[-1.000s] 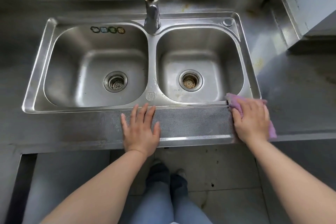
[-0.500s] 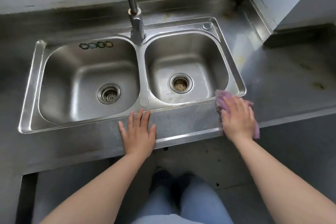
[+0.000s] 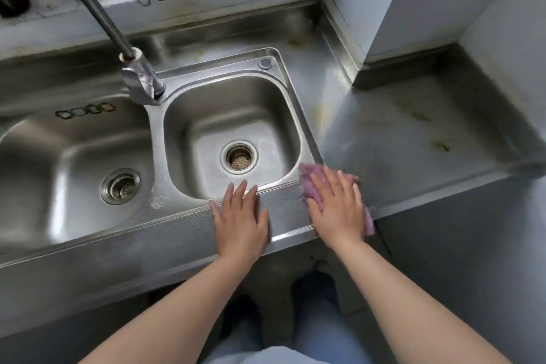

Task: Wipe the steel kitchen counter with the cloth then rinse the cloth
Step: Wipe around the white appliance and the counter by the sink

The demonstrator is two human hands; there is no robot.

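We press our right hand flat on the purple cloth, fingers straight and slightly spread, at the front right corner of the double sink, where the sink rim meets the steel surface. The cloth shows beyond our fingertips and beside the wrist. Our left hand lies flat on the surface's front strip just before the right basin, fingers straight and a little apart, holding nothing. A small stamped mark sits on the divider between the basins, too blurred to read. A row of four small stickers lines the left basin's back wall; no lettering can be made out. The tap stands behind the divider.
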